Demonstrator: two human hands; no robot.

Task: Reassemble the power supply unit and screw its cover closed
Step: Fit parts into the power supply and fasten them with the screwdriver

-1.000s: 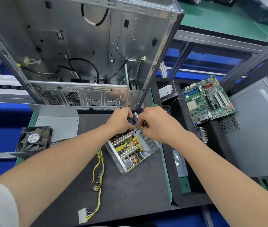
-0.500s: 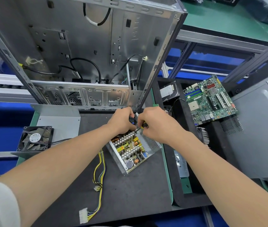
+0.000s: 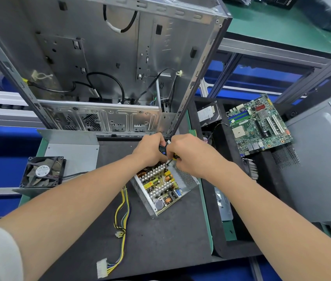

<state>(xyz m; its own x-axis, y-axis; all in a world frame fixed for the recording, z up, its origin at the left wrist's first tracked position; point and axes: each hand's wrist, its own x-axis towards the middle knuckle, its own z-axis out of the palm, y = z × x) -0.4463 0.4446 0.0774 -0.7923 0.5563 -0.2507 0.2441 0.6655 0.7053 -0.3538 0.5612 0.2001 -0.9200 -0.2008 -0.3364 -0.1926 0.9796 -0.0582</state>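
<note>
Grip of left hand [image 3: 150, 152] and right hand [image 3: 191, 157] on screwdriver [image 3: 174, 157], mostly hidden

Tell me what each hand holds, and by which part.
The right hand grips the screwdriver by its handle, tip at the corner of the power supply unit. The left hand curls its fingers beside it; hold unclear.

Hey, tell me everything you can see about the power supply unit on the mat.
The power supply unit is an open metal box with perforated walls, its cover off. Inside sit a circuit board, heat sinks, copper coils and yellow parts. It lies turned diagonally on the dark mat. A yellow-and-black wire bundle trails from its left side. The left hand and right hand meet at its far corner, the right gripping a screwdriver.
</note>
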